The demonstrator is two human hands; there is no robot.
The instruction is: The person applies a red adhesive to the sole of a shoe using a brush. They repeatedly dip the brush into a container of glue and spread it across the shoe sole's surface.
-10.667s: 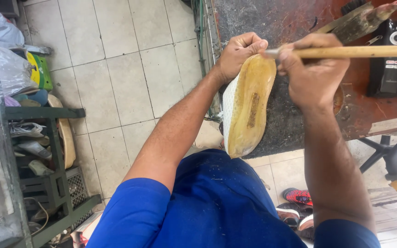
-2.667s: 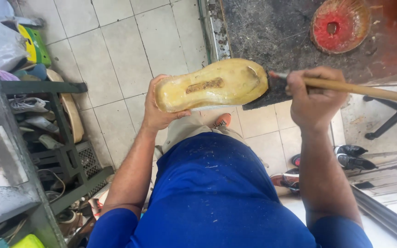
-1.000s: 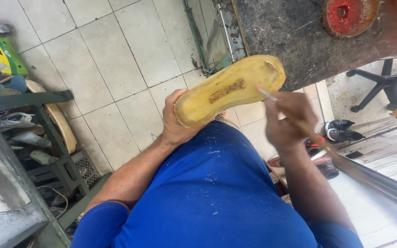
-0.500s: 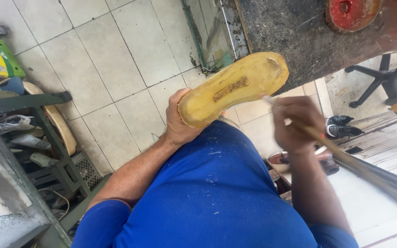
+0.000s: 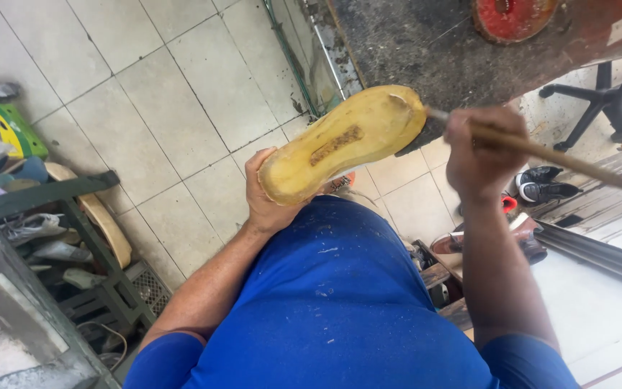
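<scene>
We hold a yellow shoe sole [image 5: 343, 144] out in front of our chest, its underside turned up toward us, lying on a slant from about 8 o'clock at the heel end to 2 o'clock at the toe end. Our left hand [image 5: 271, 198] grips it from below at the lower end, the fingers curled tight around its edge and the thumb running up the 9 o'clock side. A rough brownish strip runs along the middle of the sole. Our right hand [image 5: 485, 153] sits at 3 o'clock of the sole, closed in a fist around a long wooden stick [image 5: 577, 164] whose near tip meets the toe end of the sole; the other end of the stick runs off toward 4 o'clock, out to the frame's edge. Beyond the sole, at 12 o'clock, lies a dark, grimy workbench [image 5: 426, 57] with a round red dish [image 5: 512, 16] on it. Below our arms is our blue shirt [image 5: 340, 317], speckled with pale spots. The floor is pale tiles [image 5: 167, 108]. At 9 o'clock stands a green metal rack [image 5: 73, 238] with odds and ends on it, and at 3 o'clock a black shoe [image 5: 541, 186] lies on the floor near a black office chair [image 5: 613, 101].
</scene>
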